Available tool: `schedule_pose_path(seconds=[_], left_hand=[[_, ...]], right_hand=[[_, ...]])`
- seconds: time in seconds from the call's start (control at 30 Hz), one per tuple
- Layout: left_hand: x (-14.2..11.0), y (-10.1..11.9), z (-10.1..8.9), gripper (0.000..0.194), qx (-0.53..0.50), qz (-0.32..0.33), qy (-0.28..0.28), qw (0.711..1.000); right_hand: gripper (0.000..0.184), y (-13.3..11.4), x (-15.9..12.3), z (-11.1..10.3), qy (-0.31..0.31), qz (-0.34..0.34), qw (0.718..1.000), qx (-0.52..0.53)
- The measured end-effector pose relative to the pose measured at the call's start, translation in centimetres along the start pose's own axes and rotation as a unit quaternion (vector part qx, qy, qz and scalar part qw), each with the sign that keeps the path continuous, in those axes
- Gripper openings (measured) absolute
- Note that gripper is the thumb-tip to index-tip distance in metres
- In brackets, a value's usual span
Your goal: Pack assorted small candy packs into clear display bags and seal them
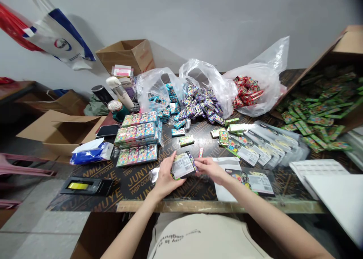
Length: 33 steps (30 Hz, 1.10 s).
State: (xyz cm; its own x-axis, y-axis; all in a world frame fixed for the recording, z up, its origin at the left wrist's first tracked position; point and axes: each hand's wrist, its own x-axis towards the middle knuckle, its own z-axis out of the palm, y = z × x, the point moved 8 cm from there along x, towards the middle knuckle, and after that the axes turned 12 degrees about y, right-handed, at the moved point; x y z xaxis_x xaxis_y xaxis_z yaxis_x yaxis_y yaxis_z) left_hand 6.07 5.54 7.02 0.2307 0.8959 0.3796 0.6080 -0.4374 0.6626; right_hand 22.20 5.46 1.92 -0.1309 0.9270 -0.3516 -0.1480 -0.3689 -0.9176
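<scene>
A small printed packet [183, 165] with a white barcode label lies between my hands, just above the table. My left hand [166, 177] grips its left side, with the thumb along the near edge and the fingers over the far edge. My right hand [210, 169] pinches the packet's right edge, where clear film seems to stick out. Just beyond lie a green small box [186, 140], a blue small box [178, 132] and a small red-and-white piece [201, 152]. Near my right forearm lies a flat printed plastic sleeve [259, 182].
Stacked wrapped packs [137, 155] stand at left, near a tape dispenser [86, 186]. Plastic bags hold blue, purple [201, 102] and red boxes [246, 90] at the back. More sleeves [263, 145] fan out at right, beside a carton of green boxes [314, 115].
</scene>
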Motion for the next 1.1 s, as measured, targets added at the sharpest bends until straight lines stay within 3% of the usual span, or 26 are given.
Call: schedule_pose_path(seconds=[0.1,0.2,0.3,0.4,0.43,0.5,0.6,0.77,1.0,1.1], left_hand=[[-0.7,0.3,0.7,0.088,0.017,0.037,0.018,0.999],[-1.1,0.5,1.4,0.09,0.012,0.045,0.003,0.999],[-0.7,0.1,0.8,0.093,-0.002,0.013,0.009,1.0],[-0.1,-0.9,-0.5,0.096,0.018,-0.031,0.033,0.999],[0.1,-1.1,-0.7,0.096,0.029,-0.04,0.034,0.998],[0.3,-1.5,-0.8,0.098,0.05,-0.045,0.023,0.997],[0.4,-1.8,-0.5,0.099,0.091,-0.043,0.008,0.995],[0.0,-3.0,-0.2,0.096,0.175,-0.049,-0.024,0.983],[-1.0,-5.1,-2.6,0.091,0.257,-0.077,-0.034,0.963],[-1.5,-5.8,-3.5,0.09,0.266,-0.093,-0.037,0.959]], right_hand=[[0.037,2.5,-0.7,1.9,-0.003,0.102,0.989,0.11],[0.035,2.8,-0.7,1.1,0.075,0.089,0.991,0.062],[0.037,-0.5,-0.5,-1.8,0.171,-0.072,0.977,-0.108],[0.07,-4.0,-0.6,-4.1,0.223,-0.263,0.892,-0.294],[0.084,-4.1,-0.2,-4.5,0.213,-0.29,0.867,-0.344],[0.097,-2.9,0.9,-4.8,0.173,-0.293,0.845,-0.413],[0.095,-0.9,2.2,-4.5,0.138,-0.282,0.843,-0.437],[0.091,-0.3,2.6,-1.7,0.08,-0.324,0.826,-0.454],[0.093,0.0,3.7,1.0,0.048,-0.32,0.797,-0.51],[0.1,0.2,3.8,2.1,0.024,-0.334,0.798,-0.501]])
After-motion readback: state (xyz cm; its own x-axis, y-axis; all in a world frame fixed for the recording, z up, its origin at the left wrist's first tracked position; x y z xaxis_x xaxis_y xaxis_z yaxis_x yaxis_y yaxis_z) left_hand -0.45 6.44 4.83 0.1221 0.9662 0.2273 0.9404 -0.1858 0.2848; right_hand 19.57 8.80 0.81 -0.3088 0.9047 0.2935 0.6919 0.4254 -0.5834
